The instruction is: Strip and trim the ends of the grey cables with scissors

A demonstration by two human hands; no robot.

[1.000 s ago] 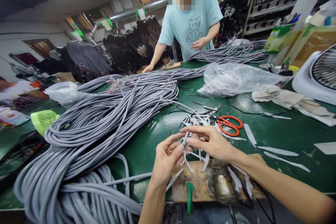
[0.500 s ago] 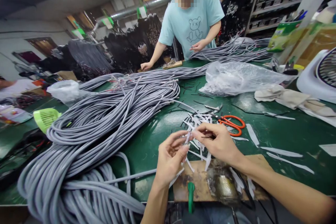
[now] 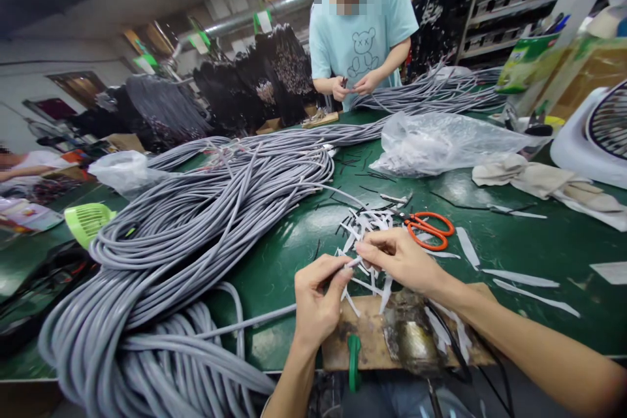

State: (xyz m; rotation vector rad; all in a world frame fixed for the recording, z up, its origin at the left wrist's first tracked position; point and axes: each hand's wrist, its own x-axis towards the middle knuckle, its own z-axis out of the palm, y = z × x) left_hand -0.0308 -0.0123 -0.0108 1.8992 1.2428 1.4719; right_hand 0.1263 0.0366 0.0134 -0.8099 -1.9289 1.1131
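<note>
A grey cable point(image 3: 264, 318) runs from the big coil at the left into my left hand point(image 3: 321, 297), whose fingers are closed around it near its end. My right hand point(image 3: 399, 258) pinches the whitish tip of that cable, just right of the left fingertips. What exactly covers the tip is too small to make out. Below the hands lies a wooden board point(image 3: 337, 346) with a dark metal block point(image 3: 414, 333) and a green clamp point(image 3: 353, 362) on it. White strips point(image 3: 372, 219) are heaped behind my fingers, beside orange-handled scissors point(image 3: 431, 230).
Coiled grey cables point(image 3: 196, 228) cover the left of the green table point(image 3: 274, 268). A clear plastic bag point(image 3: 441, 144), cloth gloves point(image 3: 548, 186) and a white fan point(image 3: 592, 137) stand at the right. Across the table a co-worker point(image 3: 362, 39) handles cables.
My left fingers have closed in around the cable end, and the whitish tip has tilted from steep to nearly level. The co-worker's hands have come together.
</note>
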